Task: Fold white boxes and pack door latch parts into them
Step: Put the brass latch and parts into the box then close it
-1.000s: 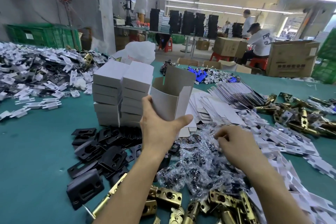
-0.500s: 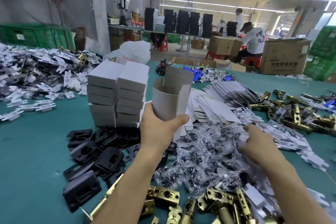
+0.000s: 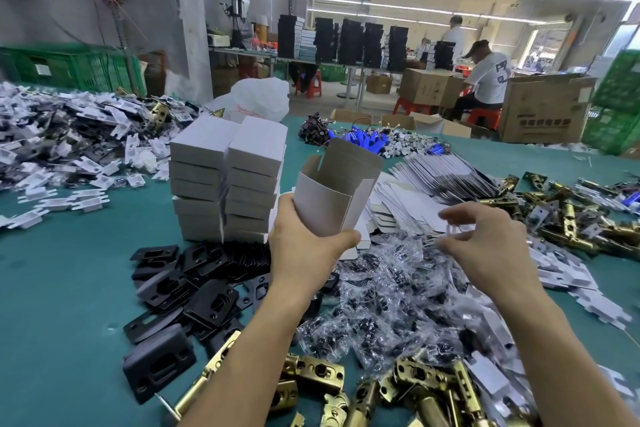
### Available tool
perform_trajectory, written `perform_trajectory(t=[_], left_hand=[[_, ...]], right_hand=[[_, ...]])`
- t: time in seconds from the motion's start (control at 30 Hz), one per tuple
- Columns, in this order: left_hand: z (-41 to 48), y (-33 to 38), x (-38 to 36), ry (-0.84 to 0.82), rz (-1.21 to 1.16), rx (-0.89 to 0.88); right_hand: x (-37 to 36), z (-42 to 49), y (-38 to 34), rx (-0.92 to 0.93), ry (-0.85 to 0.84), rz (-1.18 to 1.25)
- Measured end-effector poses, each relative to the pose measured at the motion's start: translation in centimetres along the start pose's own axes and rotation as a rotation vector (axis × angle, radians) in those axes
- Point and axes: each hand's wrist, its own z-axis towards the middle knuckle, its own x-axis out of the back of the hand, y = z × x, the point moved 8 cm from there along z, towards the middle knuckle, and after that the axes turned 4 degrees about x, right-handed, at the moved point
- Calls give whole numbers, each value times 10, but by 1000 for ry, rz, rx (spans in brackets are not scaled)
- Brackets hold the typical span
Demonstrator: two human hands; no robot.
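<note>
Teal desk (image 3: 69, 288), covered in stock on every side.

Far left: a wide heap of white plastic pieces (image 3: 69, 149), mixed with dark parts.

Centre, behind my hands: two stacks of closed white boxes (image 3: 228, 180), side by side and touching.

Right of the stacks: a fanned spread of flat box blanks (image 3: 433, 177), lying overlapped.

Under and between my forearms: a heap of clear bags (image 3: 398, 295) with small dark hardware inside.

Left of the bags: black plates (image 3: 194, 288) in a loose heap at the foot of the stacks.

Near edge: brass latches (image 3: 415, 388), jumbled; more of the same lie at far right.

Left grip (image 3: 304, 253): raised above the bags, fingers and thumb wrapped round the lower end of a half-folded white box (image 3: 329, 204). The box stands upright, top flaps open, brown inside showing, just in front of the closed stacks.

Right grip (image 3: 495, 250): in the air above the bags, well apart from the box, fingers curled. Thumb and forefinger pinch a small pale piece (image 3: 454, 227), too blurred to name.
</note>
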Motion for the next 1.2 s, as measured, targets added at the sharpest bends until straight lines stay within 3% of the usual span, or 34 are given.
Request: perform_trajectory(t=[0.23, 0.4, 0.53, 0.77, 1.0, 1.2], left_hand=[[0, 3, 2, 32, 53, -58], [-1, 8, 3, 35, 97, -110], [-3, 8, 2, 52, 113, -108], [-7, 1, -6, -17, -143, 48], [-14, 3, -14, -46, -269, 65], [-16, 7, 0, 160, -137, -49]], right_hand=[[-7, -9, -10, 9, -26, 92], [27, -12, -61, 227, 181, 283], [46, -15, -108, 348, 224, 435], [23, -4, -164, 420, 74, 73], [19, 1, -181, 400, 100, -39], [16, -3, -183, 392, 104, -174]])
